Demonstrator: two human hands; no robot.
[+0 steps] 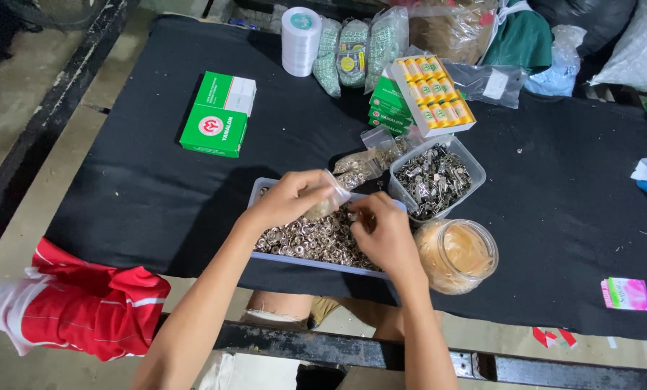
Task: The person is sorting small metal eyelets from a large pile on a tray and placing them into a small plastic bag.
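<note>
Black cloth table (143, 180) | left hand (291, 196) pinches small clear bag (328, 193) above tray (266, 189) of metal rings (309, 242) | right hand (385, 231) curled, fingertips in rings, just right of bag

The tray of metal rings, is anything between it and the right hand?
Nothing visible. The right hand is directly over the tray, down at the rings. The left hand holds a small clear bag just above, off to the side.
</note>
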